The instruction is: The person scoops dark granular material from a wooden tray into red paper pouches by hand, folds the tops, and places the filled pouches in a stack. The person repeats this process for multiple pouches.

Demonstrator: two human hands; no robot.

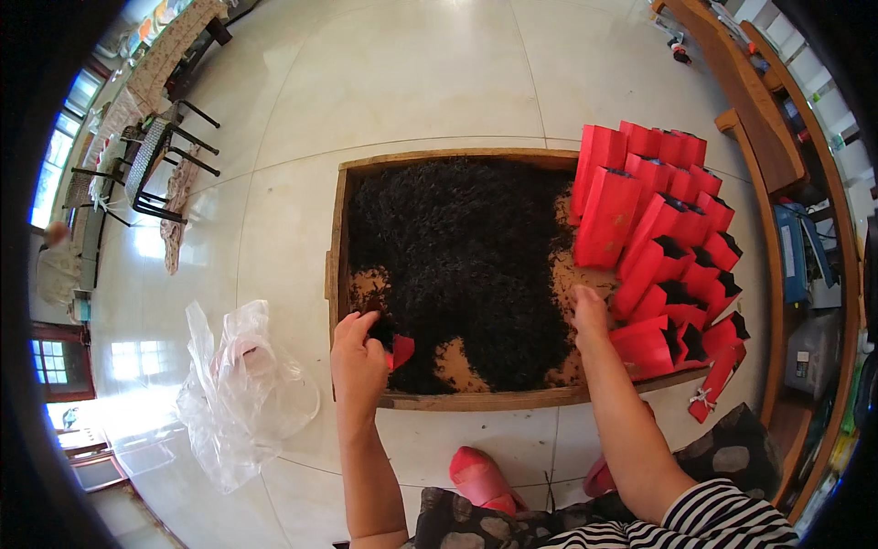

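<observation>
A shallow wooden tray (480, 401) on the floor holds a heap of loose, dark dried leaves (466, 254) that look like tea. At its near left corner my left hand (360, 350) grips a small red paper bag (401, 351), most of it hidden by the fingers. My right hand (590, 319) is slightly blurred above a bare patch (579, 274) at the tray's right side, beside the red bags; its fingertips are unclear. Several upright red paper bags (607, 216) crowd the right end, the nearer ones showing dark open tops.
A crumpled clear plastic bag (240, 391) lies on the tiled floor at left. One red bag with a white tie (713, 388) rests by the tray's near right corner. Wooden furniture (761, 103) lines the right; a black-framed chair (154, 158) is at upper left. My pink slippers (480, 477) are below the tray.
</observation>
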